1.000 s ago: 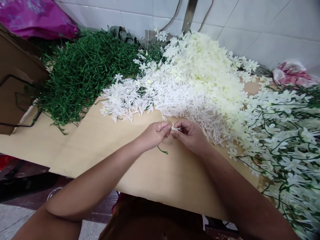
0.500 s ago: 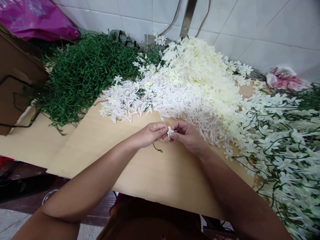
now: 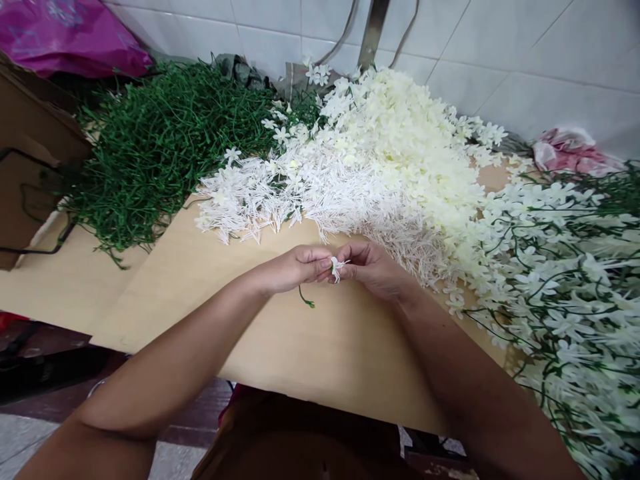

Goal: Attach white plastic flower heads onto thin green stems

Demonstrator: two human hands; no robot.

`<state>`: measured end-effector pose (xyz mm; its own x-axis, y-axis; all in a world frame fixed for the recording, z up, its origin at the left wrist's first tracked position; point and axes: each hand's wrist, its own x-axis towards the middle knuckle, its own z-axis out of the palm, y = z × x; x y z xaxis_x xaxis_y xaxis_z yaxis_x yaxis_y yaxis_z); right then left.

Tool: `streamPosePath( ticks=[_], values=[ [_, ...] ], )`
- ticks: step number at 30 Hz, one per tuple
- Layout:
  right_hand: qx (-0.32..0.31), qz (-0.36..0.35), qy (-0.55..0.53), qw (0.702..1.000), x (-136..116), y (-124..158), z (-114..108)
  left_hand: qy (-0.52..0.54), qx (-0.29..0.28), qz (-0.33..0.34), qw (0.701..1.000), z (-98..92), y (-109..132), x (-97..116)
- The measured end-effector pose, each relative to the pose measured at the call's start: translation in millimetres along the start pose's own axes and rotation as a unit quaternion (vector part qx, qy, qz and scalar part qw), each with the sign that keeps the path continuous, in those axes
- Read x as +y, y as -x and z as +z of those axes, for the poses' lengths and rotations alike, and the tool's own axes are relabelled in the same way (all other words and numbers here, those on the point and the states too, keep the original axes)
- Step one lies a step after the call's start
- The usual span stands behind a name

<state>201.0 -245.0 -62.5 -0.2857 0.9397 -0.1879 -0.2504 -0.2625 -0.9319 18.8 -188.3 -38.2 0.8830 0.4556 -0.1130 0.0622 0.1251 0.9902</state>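
White plastic, a small flower (image 3: pixel 338 267), sits pinched between the fingertips of both hands above the near middle of the cardboard sheet (image 3: pixel 310 347). Left hand (image 3: pixel 295 268) comes in from the lower left with its fingers curled shut; a thin green stem (image 3: pixel 306 299) hangs below it, its curved tip just over the cardboard. Right hand (image 3: pixel 376 268) meets it from the right, thumb and forefinger closed on the flower's petals. Both hands touch at the fingertips, with the flower between them.

Just behind the hands lies a spread of white spiky flower pieces (image 3: pixel 320 197), reaching from the middle of the sheet toward the left. Beyond and to the right of it rises a heap of cream flowers (image 3: pixel 400 143), piled up to the tiled wall (image 3: pixel 525 60). On the right edge, a mass of finished sprays (image 3: pixel 565 280), white blooms on green stems, runs from near to far.

Farther back on the left is a big pile of loose green stems (image 3: pixel 160 140), touching the spiky pieces at its right side. A brown box (image 3: pixel 30 167) stands at the far left, with a magenta bag (image 3: pixel 70 37) behind it. A pink bag (image 3: pixel 570 150) lies by the wall at the far right.
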Motion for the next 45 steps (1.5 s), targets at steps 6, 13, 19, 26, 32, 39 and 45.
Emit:
streamPosePath(
  ticks=[6,13,19,26,32,39,45],
  values=[
    [-0.021,0.017,-0.010,1.000,-2.6,-0.9,1.0,0.009,-0.035,-0.027,0.999,-4.2,0.2,-2.0],
    [0.043,-0.028,0.021,0.998,0.9,1.8,16.0,-0.009,-0.007,-0.007,1.000,-1.2,-0.2,-3.2],
    [0.049,-0.046,-0.010,0.998,3.5,2.8,14.2,-0.006,0.066,-0.022,0.998,4.3,-3.0,-6.7],
    [0.029,-0.032,-0.055,0.998,4.7,0.2,11.6,0.027,0.066,-0.027,0.997,3.1,-2.4,-3.9],
    [0.051,-0.028,-0.055,0.997,3.5,-0.1,15.5,0.014,0.058,-0.006,0.998,3.7,-2.6,-4.6],
    [0.068,-0.022,-0.038,0.997,2.7,-0.4,16.3,-0.047,0.071,-0.004,0.996,4.0,-2.7,-5.5],
    [0.124,0.003,0.006,0.992,3.2,0.8,17.1,-0.105,0.096,-0.002,0.990,7.4,-2.9,-5.5]
  ],
)
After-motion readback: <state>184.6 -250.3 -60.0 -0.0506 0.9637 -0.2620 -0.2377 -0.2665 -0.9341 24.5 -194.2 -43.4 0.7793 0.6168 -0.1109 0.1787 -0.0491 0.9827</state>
